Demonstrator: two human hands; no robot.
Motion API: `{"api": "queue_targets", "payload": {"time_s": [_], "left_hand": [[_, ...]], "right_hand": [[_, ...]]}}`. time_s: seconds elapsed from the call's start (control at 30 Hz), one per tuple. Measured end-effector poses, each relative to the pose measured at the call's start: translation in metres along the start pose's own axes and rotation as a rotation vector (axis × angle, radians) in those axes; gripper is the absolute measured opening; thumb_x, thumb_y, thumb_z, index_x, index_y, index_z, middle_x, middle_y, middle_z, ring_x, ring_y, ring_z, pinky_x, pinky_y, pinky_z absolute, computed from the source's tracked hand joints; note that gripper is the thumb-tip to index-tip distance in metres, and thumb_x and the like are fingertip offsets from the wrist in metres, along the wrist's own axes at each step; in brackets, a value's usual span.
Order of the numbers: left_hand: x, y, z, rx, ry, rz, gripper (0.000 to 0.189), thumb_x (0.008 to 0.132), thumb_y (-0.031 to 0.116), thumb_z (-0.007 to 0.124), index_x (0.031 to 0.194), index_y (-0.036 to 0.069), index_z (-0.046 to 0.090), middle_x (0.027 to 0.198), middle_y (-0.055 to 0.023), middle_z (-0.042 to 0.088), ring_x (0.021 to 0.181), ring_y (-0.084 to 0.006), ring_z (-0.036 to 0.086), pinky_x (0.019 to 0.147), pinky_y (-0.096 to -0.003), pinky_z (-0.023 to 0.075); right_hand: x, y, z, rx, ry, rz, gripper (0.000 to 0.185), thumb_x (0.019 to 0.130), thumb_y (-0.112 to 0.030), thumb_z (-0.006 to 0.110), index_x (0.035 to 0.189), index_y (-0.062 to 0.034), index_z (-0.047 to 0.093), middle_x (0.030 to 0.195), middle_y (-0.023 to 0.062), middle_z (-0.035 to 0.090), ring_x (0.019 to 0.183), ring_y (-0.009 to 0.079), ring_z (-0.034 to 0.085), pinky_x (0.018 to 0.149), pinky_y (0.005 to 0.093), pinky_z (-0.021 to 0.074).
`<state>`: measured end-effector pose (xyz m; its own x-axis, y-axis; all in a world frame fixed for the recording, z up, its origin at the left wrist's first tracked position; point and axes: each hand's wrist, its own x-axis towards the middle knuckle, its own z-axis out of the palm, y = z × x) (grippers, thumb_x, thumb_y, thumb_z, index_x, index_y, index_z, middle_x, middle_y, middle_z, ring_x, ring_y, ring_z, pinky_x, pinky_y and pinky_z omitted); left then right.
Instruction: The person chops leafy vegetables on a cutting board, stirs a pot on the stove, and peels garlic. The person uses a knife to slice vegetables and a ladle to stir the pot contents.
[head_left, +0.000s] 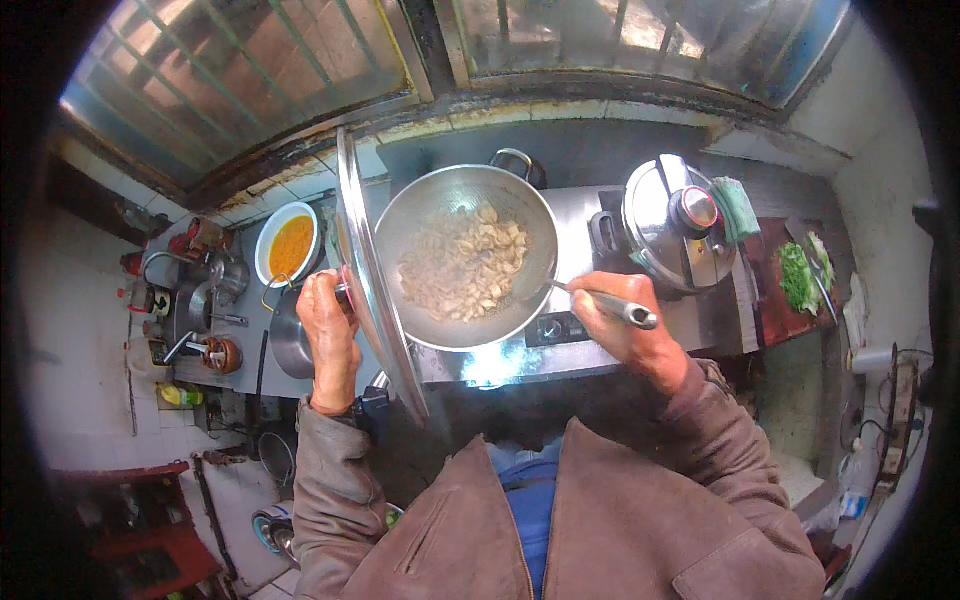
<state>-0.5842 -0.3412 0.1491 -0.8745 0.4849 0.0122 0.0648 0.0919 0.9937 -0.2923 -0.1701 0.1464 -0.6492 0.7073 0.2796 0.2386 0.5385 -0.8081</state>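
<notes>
A wok (480, 330) stands on the stove (581, 214), with small pale pieces of cooking food (480, 262) spread over its bottom. My left hand (328, 330) grips the knob of a large metal-rimmed lid (367, 255), which is held on edge at the wok's left side. At the wok's right rim, my right hand (626, 315) is closed round the metal handle of a utensil (626, 309); its working end cannot be made out. Steam hangs faintly over the wok.
Right of the wok stands a pressure cooker (667, 232) with a green cloth (735, 208). Chopped greens (799, 277) and a knife (825, 296) lie on a red board (776, 322). To the left are a bowl of orange food (291, 244), a steel pot (289, 337) and a kettle (227, 276).
</notes>
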Motion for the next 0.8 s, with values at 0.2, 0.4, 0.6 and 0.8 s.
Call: {"api": "queue_targets", "payload": {"time_s": [0.2,0.4,0.6,0.8], "left_hand": [[-0.003,0.004,0.0,-0.066,0.009,-0.026,0.022,0.092,0.031,0.052,0.093,0.01,0.058,0.074,0.0009,0.059,0.057,-0.0059,0.051,0.047,-0.0189,0.0348],[-0.003,0.007,0.001,-0.085,0.013,-0.022,0.019,0.093,0.029,0.052,0.089,0.011,0.057,0.07,0.0037,0.055,0.055,-0.0047,0.047,0.044,-0.0196,0.0297],[-0.006,0.008,-0.004,-0.065,-0.016,0.05,0.021,0.093,0.029,0.052,0.094,0.009,0.059,0.079,0.0008,0.058,0.064,-0.0075,0.054,0.051,-0.0202,0.0393],[-0.003,0.006,-0.009,-0.071,-0.033,0.042,0.021,0.094,0.027,0.051,0.096,0.008,0.058,0.084,-0.0008,0.06,0.068,-0.009,0.057,0.055,-0.0221,0.0441]], "right_hand": [[0.006,0.0,0.005,0.044,-0.029,0.038,0.014,0.08,-0.008,0.066,0.09,0.0001,0.071,0.071,0.0203,0.067,0.062,0.0287,0.069,0.058,0.0336,0.0529],[0.042,0.011,0.043,0.123,0.023,0.019,0.018,0.081,-0.012,0.063,0.092,-0.0012,0.072,0.075,0.0191,0.069,0.066,0.0269,0.07,0.06,0.0337,0.0537],[0.043,0.019,0.07,0.114,0.01,0.045,0.02,0.085,-0.012,0.061,0.097,0.0003,0.071,0.077,0.0138,0.071,0.065,0.0185,0.067,0.062,0.0303,0.0535],[0.05,0.013,0.072,0.157,-0.126,-0.062,0.02,0.084,-0.014,0.062,0.097,-0.0011,0.071,0.082,0.0171,0.07,0.072,0.025,0.07,0.067,0.0345,0.0553]]}}
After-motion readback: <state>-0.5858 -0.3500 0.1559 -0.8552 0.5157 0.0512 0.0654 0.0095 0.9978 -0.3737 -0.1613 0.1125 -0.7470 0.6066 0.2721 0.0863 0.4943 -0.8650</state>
